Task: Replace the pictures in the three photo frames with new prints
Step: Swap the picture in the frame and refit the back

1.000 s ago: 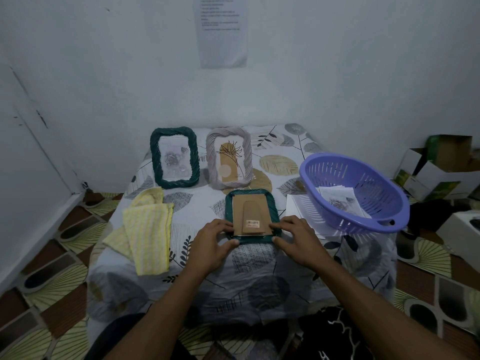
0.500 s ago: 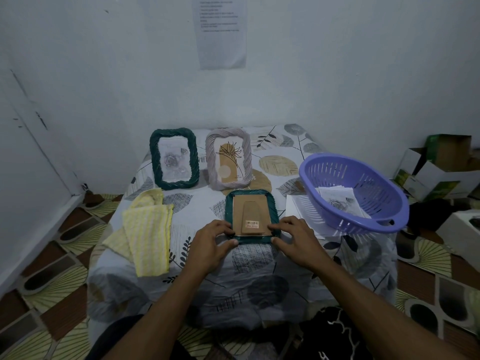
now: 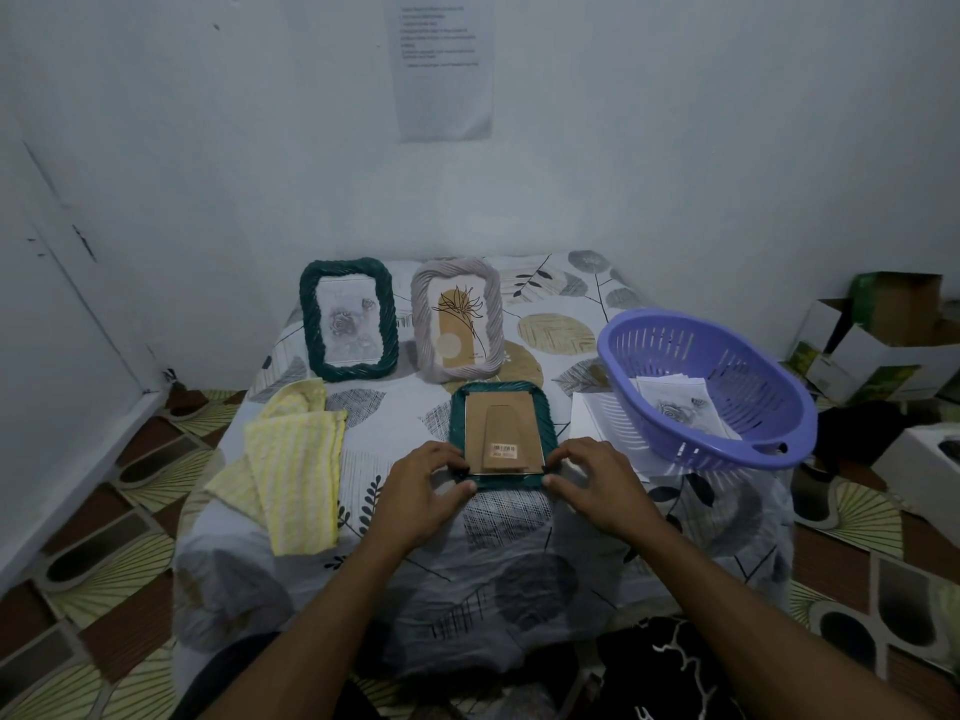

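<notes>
Left hand (image 3: 426, 483) and right hand (image 3: 597, 480) each pinch a near corner of the face-down frame (image 3: 501, 423) (backing still in). Early days, it seems: green frame (image 3: 311, 324) and grey frame (image 3: 423, 319) stand waiting.

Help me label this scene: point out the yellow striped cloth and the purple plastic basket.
Yellow striped cloth (image 3: 296, 475), head view, middle of the fabric.
Purple plastic basket (image 3: 719, 350), head view, far inner wall.

matt cardboard backing (image 3: 500, 433); ribbed frame (image 3: 545, 413), slotted plastic basket (image 3: 649, 350)

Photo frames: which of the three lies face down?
The nearest green twisted-rim frame, brown cardboard back up; the far green frame and the grey frame stand showing pictures.
</notes>
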Tool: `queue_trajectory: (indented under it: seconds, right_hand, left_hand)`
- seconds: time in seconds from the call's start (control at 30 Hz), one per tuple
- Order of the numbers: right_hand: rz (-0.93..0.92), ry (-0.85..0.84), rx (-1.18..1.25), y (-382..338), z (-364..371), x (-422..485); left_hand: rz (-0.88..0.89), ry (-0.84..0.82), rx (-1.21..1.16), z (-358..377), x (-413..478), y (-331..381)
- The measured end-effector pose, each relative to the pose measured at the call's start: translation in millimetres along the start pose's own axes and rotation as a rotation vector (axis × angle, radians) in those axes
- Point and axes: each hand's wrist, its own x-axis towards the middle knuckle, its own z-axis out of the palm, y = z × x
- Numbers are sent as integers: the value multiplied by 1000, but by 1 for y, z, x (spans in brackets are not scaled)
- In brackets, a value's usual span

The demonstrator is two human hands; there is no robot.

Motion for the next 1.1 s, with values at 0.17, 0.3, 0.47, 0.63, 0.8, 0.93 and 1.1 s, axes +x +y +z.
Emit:
queue_trajectory:
  seconds: [0.17,0.3,0.47,0.63,0.8,0.93,1.1]
  right_hand:
    - [114,51,28,-8,-2,18]
    - [226,87,59,-15,2,34]
    - [375,145,409,-28,-5,44]
    - [352,172,802,-54,-21,50]
    - [283,109,868,-70,-31,58]
    - [342,128,801,-63,-28,68]
    - [530,55,912,-59,-9,71]
  left_hand:
    - [-57,28,119,6,19,12]
    - [-102,-19,178,19,44,37]
    - [-310,-144,85,33,70,63]
    - [-503,-170,74,29,82,78]
    - [-520,-2,-469,9,82,71]
    - [-487,-26,-980,-12,72,66]
    - [-587,-92,-1493,-27,50,52]
